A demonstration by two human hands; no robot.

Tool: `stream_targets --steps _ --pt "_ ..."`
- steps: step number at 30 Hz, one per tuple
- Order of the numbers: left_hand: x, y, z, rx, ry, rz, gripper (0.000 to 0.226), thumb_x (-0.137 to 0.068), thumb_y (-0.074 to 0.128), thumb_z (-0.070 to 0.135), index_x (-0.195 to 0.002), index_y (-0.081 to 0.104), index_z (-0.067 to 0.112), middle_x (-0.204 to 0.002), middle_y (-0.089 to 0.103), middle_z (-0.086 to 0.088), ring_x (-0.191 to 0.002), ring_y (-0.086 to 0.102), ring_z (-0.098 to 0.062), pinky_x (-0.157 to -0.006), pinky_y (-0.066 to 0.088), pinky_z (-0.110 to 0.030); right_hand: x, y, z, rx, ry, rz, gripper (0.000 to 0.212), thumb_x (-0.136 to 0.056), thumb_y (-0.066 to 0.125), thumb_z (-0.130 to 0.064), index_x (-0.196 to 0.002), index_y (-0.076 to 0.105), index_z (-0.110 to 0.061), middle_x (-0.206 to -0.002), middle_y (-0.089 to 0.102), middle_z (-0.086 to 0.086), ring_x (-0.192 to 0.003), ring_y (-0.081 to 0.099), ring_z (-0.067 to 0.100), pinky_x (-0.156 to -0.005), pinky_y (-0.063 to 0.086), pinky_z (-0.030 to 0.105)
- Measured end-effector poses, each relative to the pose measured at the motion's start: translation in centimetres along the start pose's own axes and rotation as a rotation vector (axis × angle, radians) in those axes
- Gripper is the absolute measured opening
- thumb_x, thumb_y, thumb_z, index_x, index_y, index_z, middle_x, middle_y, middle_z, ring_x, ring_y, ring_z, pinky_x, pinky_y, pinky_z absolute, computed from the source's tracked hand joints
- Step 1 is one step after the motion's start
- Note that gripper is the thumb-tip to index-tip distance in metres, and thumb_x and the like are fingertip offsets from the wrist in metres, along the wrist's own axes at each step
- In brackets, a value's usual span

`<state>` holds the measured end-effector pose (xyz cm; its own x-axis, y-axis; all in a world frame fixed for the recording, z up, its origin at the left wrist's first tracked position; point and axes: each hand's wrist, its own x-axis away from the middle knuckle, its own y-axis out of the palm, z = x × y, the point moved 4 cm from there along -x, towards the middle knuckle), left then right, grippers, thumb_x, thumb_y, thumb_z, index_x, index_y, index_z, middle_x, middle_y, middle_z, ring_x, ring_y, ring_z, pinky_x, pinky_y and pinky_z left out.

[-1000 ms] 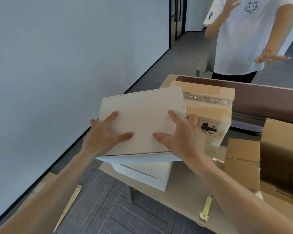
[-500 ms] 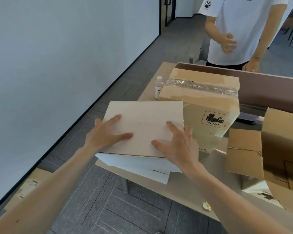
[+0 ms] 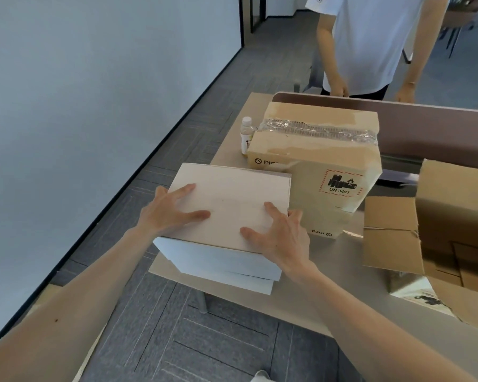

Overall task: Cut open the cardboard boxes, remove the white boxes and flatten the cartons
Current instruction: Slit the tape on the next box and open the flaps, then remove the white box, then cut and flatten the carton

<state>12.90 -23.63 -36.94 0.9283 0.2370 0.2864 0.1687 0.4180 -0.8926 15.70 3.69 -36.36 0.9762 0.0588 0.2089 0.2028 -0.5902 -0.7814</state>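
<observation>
White box [image 3: 232, 205] now lowered onto stack [image 3: 218, 260], left hand [image 3: 163, 213], right hand [image 3: 282, 235] pressing flat, fingers straight; stacking step, next probably slitting taped carton [image 3: 315, 150]

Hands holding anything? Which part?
No grip. The left hand and right hand rest with spread fingers on the upper white box, on its top face.

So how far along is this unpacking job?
Done: the open carton is cut open; a lower white box sits on the table. In hand: left hand and right hand rest flat on the top white box stacked on it. Left: the taped carton is sealed; neither carton is flattened.
</observation>
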Motion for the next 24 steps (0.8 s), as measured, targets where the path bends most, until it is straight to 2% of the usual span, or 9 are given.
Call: stream_targets --steps 3,6,9,11,14,17,20,22,24 --pt "-0.4 0.1 -0.1 0.024 0.002 0.008 0.114 -0.045 0.049 0.099 -0.148 0.024 0.056 -0.119 0.030 0.004 -0.111 0.049 -0.026 -0.100 0.039 -0.051 -0.5 -0.1 0.0 0.007 0.002 0.005 0.081 -0.078 0.061 -0.066 -0.147 0.034 -0.034 -0.124 0.036 0.006 -0.104 0.058 0.037 -0.086 0.047 0.038" --pt "-0.4 0.4 -0.1 0.060 0.027 0.034 0.108 -0.053 0.053 0.097 -0.148 0.029 0.052 -0.127 0.032 0.003 -0.122 0.046 -0.029 -0.105 0.037 -0.056 -0.5 -0.3 0.4 0.011 -0.024 -0.005 0.078 -0.080 0.060 -0.064 -0.146 0.033 -0.034 -0.125 0.036 0.006 -0.106 0.057 0.037 -0.087 0.047 0.038" --pt "0.0 0.5 1.2 -0.002 0.068 0.134 0.105 -0.052 0.040 0.098 -0.143 0.044 0.046 -0.149 0.028 -0.005 -0.141 0.026 -0.029 -0.114 0.022 -0.057 -0.6 -0.4 1.0 0.016 -0.051 -0.031 0.070 -0.085 0.057 -0.060 -0.146 0.034 -0.035 -0.129 0.037 0.006 -0.109 0.056 0.037 -0.090 0.047 0.040" --pt "0.5 0.9 3.2 -0.052 0.146 0.229 0.088 -0.061 0.039 0.091 -0.131 0.059 0.042 -0.154 0.027 -0.006 -0.145 0.019 -0.025 -0.114 0.011 -0.051 -0.6 -0.7 1.8 0.003 -0.066 -0.022 0.061 -0.090 0.054 -0.053 -0.144 0.037 -0.034 -0.130 0.041 0.004 -0.109 0.057 0.036 -0.092 0.048 0.041" --pt "1.4 2.5 7.9 -0.042 0.328 0.305 0.061 -0.074 0.047 0.073 -0.115 0.069 0.034 -0.143 0.042 -0.003 -0.136 0.035 -0.021 -0.107 0.018 -0.043 -0.6 -1.9 3.7 -0.057 -0.108 0.060 0.040 -0.096 0.052 -0.039 -0.134 0.052 -0.029 -0.117 0.056 -0.002 -0.102 0.060 0.026 -0.089 0.049 0.040" --pt "2.6 5.0 13.8 0.018 0.489 0.294 0.047 -0.080 0.055 0.058 -0.113 0.069 0.029 -0.124 0.051 0.001 -0.119 0.049 -0.020 -0.093 0.024 -0.035 -0.5 -3.8 6.5 -0.090 -0.134 0.168 0.017 -0.098 0.051 -0.028 -0.106 0.065 -0.023 -0.092 0.066 -0.009 -0.085 0.062 0.016 -0.079 0.054 0.038" --pt "4.5 8.0 20.2 0.068 0.642 0.283 0.035 -0.085 0.069 0.043 -0.113 0.069 0.023 -0.113 0.054 0.001 -0.111 0.053 -0.020 -0.086 0.024 -0.033 -0.1 -6.6 10.5 -0.089 -0.092 0.254 0.013 -0.099 0.049 -0.025 -0.090 0.058 -0.025 -0.087 0.066 -0.006 -0.077 0.061 0.016 -0.068 0.054 0.035" --pt "5.9 10.2 24.4 0.106 0.731 0.257 0.032 -0.085 0.074 0.034 -0.113 0.069 0.019 -0.110 0.057 0.001 -0.109 0.055 -0.021 -0.086 0.028 -0.034 0.3 -8.8 13.7 -0.086 -0.050 0.282 0.012 -0.100 0.048 -0.026 -0.091 0.056 -0.024 -0.090 0.066 -0.004 -0.077 0.061 0.019 -0.066 0.051 0.035" --pt "7.3 12.5 28.6 0.140 0.811 0.204 0.033 -0.085 0.071 0.036 -0.113 0.069 0.018 -0.109 0.059 0.001 -0.107 0.056 -0.020 -0.090 0.037 -0.037 0.7 -11.0 17.4 -0.099 -0.009 0.301 0.013 -0.100 0.048 -0.025 -0.093 0.058 -0.021 -0.086 0.064 -0.006 -0.075 0.059 0.019 -0.064 0.047 0.034"
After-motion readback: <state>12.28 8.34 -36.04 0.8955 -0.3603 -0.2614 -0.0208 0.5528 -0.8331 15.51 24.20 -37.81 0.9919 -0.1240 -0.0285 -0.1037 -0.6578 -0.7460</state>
